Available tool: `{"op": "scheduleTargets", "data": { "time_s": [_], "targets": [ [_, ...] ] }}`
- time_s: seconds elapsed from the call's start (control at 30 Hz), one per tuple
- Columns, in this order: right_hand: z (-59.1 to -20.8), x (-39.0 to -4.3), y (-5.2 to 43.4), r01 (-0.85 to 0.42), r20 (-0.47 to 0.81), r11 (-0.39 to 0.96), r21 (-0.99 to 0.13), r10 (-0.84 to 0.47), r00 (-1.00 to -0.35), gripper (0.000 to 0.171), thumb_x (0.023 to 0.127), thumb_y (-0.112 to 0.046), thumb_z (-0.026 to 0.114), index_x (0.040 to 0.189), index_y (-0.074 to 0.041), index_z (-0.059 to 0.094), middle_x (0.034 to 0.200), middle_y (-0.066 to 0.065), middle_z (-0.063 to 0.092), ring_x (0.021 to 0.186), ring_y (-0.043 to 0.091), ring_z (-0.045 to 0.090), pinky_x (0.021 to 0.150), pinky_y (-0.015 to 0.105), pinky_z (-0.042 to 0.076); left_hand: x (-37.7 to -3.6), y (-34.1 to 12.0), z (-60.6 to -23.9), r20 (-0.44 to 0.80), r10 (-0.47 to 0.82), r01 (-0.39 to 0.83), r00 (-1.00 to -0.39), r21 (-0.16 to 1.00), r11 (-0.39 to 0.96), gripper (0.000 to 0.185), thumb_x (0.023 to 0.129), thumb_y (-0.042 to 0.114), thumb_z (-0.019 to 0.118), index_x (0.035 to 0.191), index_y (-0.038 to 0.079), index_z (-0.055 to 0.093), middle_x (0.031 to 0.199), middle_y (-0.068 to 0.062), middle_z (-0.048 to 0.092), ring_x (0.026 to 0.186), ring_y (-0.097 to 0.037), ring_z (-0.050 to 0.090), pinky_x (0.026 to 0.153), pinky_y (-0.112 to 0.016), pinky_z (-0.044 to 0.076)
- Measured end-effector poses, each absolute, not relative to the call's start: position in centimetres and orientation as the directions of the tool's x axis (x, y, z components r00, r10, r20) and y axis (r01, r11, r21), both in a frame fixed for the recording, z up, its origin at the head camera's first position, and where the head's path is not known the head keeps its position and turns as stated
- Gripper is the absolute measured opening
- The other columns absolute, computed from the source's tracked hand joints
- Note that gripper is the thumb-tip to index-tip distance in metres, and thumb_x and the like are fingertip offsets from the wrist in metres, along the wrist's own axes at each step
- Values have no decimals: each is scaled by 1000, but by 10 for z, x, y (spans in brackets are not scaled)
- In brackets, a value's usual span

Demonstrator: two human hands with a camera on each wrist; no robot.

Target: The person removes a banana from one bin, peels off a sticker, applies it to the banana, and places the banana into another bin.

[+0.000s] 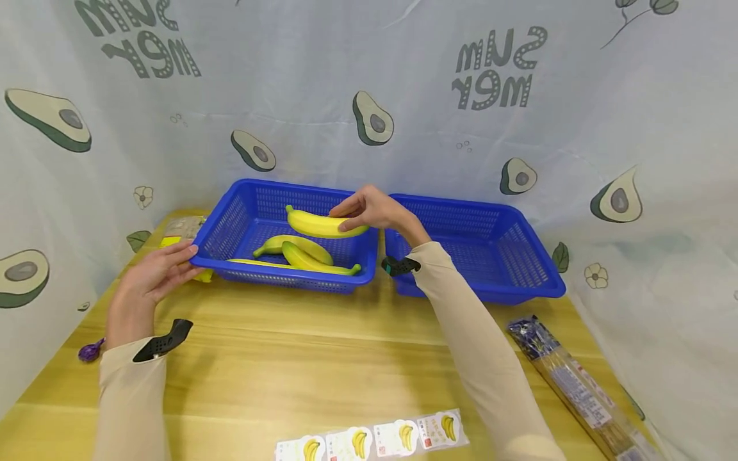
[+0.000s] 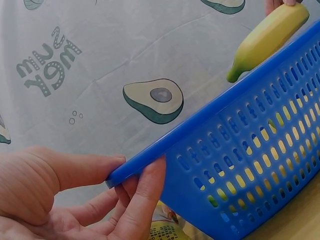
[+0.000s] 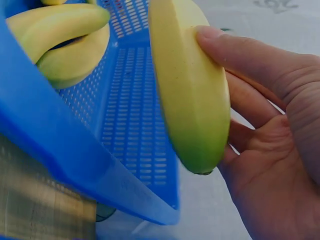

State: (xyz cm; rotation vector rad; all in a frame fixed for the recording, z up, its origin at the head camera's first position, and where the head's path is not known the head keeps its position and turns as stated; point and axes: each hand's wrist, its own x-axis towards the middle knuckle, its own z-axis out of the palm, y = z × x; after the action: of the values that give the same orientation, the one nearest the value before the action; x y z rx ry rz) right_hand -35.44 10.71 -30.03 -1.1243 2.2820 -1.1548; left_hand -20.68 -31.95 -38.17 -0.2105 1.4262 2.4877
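Note:
My right hand (image 1: 371,208) holds a yellow banana (image 1: 317,225) above the left blue basket (image 1: 288,274), thumb on one side and fingers behind it. The banana's greenish blunt end (image 3: 197,162) points down in the right wrist view. At the basket's front left corner my left hand (image 1: 160,272) pinches the rim, thumb (image 2: 95,169) over it and fingers beneath. Inside that basket lie more bananas (image 1: 308,257), curved and yellow with green tips, partly overlapping each other.
A second blue basket (image 1: 461,256) stands to the right. Banana-picture labels (image 1: 375,440) lie at the table's front. A long clear packet (image 1: 582,390) rests on the right, a yellow-marked package (image 1: 183,232) behind the left hand, and a small purple item (image 1: 90,351) at the left.

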Motion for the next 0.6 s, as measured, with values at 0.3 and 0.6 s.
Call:
{"op": "scheduleTargets", "data": {
  "time_s": [0.3, 0.6],
  "targets": [
    [-295, -328, 125, -507, 154, 210, -836, -796, -585, 37, 92, 8, 81, 128, 8, 74, 126, 22, 76, 110, 28, 78, 88, 32, 66, -208, -320, -383, -259, 170, -310, -951, 809, -500, 26, 112, 5, 54, 101, 14, 76, 101, -7, 80, 90, -19, 79, 82, -33, 67],
    [-297, -302, 146, -510, 223, 151, -847, -770, -598, 36, 90, 8, 83, 125, 5, 77, 121, 18, 79, 99, 22, 79, 81, 30, 66, -206, -322, -384, -259, 178, -314, -949, 795, -519, 24, 111, 4, 55, 101, 13, 74, 102, -8, 80, 91, -21, 79, 84, -35, 67]
  ]
}}
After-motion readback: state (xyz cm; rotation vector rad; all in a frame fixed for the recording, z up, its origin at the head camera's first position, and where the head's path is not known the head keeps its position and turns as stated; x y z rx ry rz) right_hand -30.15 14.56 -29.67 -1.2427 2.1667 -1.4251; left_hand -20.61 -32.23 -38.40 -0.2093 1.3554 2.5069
